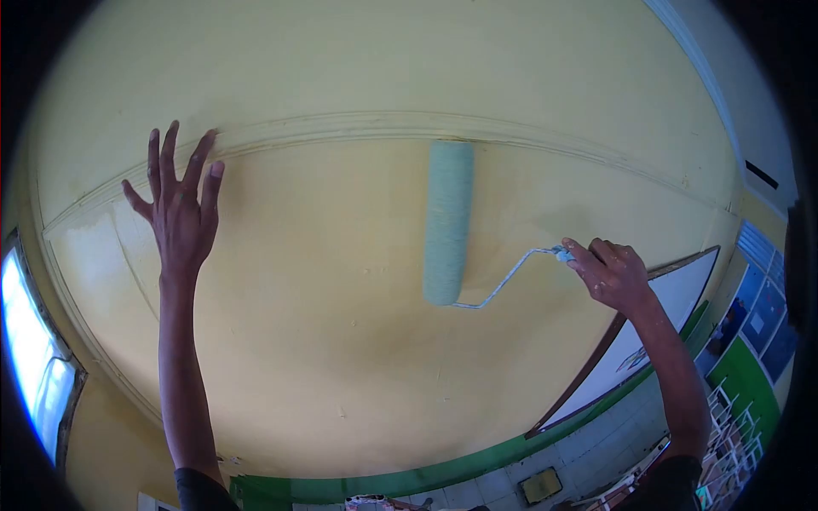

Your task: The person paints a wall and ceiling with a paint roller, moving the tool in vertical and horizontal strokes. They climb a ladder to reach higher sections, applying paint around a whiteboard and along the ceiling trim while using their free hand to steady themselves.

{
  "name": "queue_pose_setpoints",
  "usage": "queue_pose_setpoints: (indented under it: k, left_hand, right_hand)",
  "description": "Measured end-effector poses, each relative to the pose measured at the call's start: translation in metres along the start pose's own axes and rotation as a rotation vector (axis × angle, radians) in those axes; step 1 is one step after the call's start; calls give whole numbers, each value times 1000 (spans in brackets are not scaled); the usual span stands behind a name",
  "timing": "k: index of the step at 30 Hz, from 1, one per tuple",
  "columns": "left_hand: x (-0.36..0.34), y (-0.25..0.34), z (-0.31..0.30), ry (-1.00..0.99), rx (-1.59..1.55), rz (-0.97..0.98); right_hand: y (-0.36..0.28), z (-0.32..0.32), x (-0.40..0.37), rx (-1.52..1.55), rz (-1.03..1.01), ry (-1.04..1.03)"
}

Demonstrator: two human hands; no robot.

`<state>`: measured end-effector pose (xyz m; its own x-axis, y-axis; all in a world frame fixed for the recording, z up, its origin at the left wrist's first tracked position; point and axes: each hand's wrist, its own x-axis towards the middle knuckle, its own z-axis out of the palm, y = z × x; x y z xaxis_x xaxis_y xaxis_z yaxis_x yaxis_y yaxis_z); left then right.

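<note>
Roller [448,223]: one, on wall [341,358]; right hand [615,274] fingers grip it; left hand [181,217] fingers spread.

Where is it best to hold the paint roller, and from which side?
Grip the paint roller by its blue handle, at the end of the bent wire frame, coming from the lower right, as the right hand does. Its sleeve lies against the yellow wall; only the handle stands free.
</note>
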<state>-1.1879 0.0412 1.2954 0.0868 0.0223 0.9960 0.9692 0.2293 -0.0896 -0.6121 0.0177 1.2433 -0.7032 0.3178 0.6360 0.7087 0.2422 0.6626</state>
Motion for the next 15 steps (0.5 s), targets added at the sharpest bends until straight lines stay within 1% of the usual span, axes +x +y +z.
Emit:
queue_pose_setpoints:
  k: [3, 5, 6, 8, 12, 14, 15]
  left_hand:
    - [-1, -2, 2, -7, 10, 0]
    - [-1, -2, 1, -11, 24, 2]
    - [-2, -1, 0, -17, 37, 3]
    - [-2, -2, 1, -20, 44, 5]
    - [-2, -1, 4, -24, 54, -7]
    - [-2, -3, 6, -25, 37, -12]
    - [-3, -3, 6, -27, 22, -19]
  right_hand:
    - [27, 7, -33, 10, 18, 31]
    - [46, 9, -64, -17, 86, -30]
    - [54, 10, -78, -12, 84, -34]
    - [67, 8, -107, 29, 205, -88]
    - [76, 15, -167, -32, 295, -147]
    - [70, 26, -196, 72, 450, -173]
    - [62, 32, -207, 70, 452, -174]
